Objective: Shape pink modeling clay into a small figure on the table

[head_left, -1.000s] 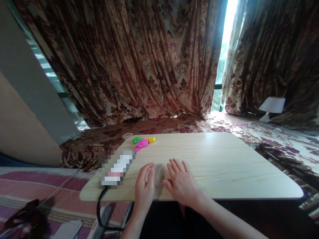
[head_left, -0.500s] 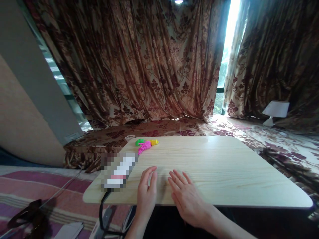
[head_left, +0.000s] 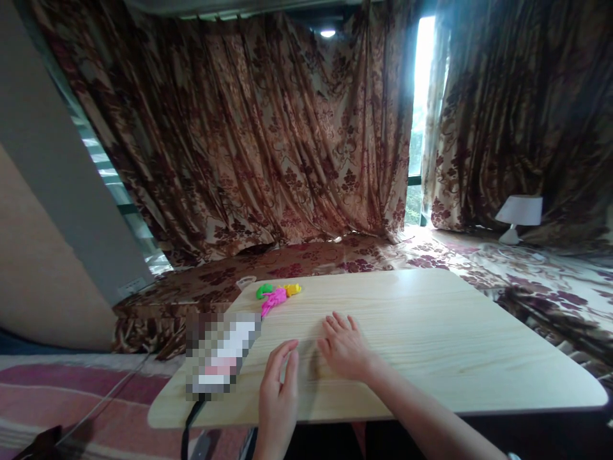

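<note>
My left hand point(head_left: 280, 390) rests on its edge at the front of the pale wooden table point(head_left: 431, 345), thumb and fingers apart with nothing between them. My right hand point(head_left: 345, 348) is palm down on or just above the tabletop, right of the left hand and farther in, its fingers spread and holding nothing. Toward the back left of the table lie a pink toy-like piece point(head_left: 274, 300), a green curved piece point(head_left: 264, 291) and a yellow piece point(head_left: 292, 290), close together. I cannot make out exactly what they are.
A blurred-out oblong device point(head_left: 223, 358) with a black cable point(head_left: 191, 418) lies along the table's left side. Behind are a patterned ledge and curtains point(head_left: 287, 140). A white lamp point(head_left: 520, 214) stands on the ledge at right. Striped bedding point(head_left: 86, 402) is at left.
My right hand has moved forward over the table, away from its front edge. The left hand keeps nearly the same pose. The view has tilted up slightly.
</note>
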A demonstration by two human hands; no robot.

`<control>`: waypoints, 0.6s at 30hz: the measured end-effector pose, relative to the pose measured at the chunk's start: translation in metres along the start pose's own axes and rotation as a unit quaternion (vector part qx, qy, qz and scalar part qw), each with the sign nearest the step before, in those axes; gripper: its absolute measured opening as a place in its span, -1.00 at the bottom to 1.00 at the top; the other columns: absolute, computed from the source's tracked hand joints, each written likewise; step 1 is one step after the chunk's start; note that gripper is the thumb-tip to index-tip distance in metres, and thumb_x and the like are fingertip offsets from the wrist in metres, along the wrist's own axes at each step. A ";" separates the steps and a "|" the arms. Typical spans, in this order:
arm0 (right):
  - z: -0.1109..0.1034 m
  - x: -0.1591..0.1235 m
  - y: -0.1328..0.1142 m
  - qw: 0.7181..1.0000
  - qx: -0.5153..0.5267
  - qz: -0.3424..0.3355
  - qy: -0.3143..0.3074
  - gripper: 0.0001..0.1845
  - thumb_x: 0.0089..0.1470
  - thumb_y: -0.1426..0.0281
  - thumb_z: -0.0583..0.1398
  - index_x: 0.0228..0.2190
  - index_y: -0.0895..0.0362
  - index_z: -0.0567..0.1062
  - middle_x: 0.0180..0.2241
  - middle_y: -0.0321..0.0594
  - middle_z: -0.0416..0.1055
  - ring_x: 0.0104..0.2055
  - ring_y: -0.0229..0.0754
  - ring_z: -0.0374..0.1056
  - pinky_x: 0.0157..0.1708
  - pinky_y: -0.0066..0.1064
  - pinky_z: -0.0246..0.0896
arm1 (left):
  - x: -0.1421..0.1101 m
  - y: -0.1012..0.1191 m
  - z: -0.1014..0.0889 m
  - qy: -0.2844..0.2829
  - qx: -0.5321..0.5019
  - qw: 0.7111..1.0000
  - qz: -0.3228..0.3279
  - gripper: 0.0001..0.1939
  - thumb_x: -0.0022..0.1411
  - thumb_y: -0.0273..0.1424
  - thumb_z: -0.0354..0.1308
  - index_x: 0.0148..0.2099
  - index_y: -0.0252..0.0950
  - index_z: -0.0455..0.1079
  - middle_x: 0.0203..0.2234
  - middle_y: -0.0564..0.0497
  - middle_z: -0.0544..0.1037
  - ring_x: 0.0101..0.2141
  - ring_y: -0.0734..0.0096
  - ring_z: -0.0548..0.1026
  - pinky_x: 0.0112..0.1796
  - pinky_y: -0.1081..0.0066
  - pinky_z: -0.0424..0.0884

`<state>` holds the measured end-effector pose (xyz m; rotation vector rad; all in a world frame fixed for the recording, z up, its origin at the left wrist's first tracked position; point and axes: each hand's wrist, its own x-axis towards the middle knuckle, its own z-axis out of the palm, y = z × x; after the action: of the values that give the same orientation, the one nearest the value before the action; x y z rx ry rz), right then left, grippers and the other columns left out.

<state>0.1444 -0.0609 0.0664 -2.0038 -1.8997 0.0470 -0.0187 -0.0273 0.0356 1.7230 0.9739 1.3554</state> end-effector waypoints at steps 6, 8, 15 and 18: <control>-0.005 -0.081 -0.026 0.995 0.015 -0.100 -0.004 -0.45 0.24 0.15 -0.12 0.19 0.08 0.11 0.26 -0.24 -0.07 0.31 -0.14 -0.30 0.24 -0.13 -0.44 | 0.000 -0.005 0.001 -0.008 0.001 1.000 0.010 -0.69 0.21 -0.22 0.02 -0.07 -0.25 0.36 -0.08 -0.10 0.45 -0.01 0.21 0.37 0.05 0.19 0.22; -0.005 -0.080 -0.026 0.995 0.013 -0.103 -0.001 -0.44 0.23 0.14 -0.11 0.19 0.08 0.12 0.27 -0.23 -0.08 0.31 -0.13 -0.32 0.24 -0.12 -0.46 | 0.001 -0.005 0.002 -0.007 0.001 1.000 0.016 -0.70 0.20 -0.22 0.03 -0.09 -0.25 0.37 -0.09 -0.10 0.46 -0.02 0.21 0.38 0.05 0.20 0.22; -0.001 0.018 0.007 1.000 0.007 0.002 0.007 -0.40 0.23 0.18 -0.13 0.14 0.32 0.19 0.22 0.13 -0.02 0.28 0.08 -0.19 0.16 0.10 -0.34 | 0.003 -0.005 0.002 -0.002 0.005 1.000 0.011 -0.65 0.16 -0.18 0.08 -0.09 -0.26 0.40 -0.11 -0.11 0.48 -0.03 0.17 0.40 0.04 0.20 0.24; -0.002 0.026 0.010 1.000 0.009 0.008 0.001 -0.42 0.24 0.21 -0.16 0.12 0.32 0.21 0.21 0.13 0.03 0.27 0.08 -0.13 0.14 0.11 -0.25 | 0.002 -0.005 0.001 0.001 0.006 1.000 0.011 -0.65 0.15 -0.17 0.08 -0.10 -0.26 0.41 -0.11 -0.11 0.49 -0.04 0.16 0.41 0.03 0.21 0.24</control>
<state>0.1571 -0.0367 0.0707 -2.0078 -1.8747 0.0656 -0.0179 -0.0232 0.0314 1.7471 0.9691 1.3671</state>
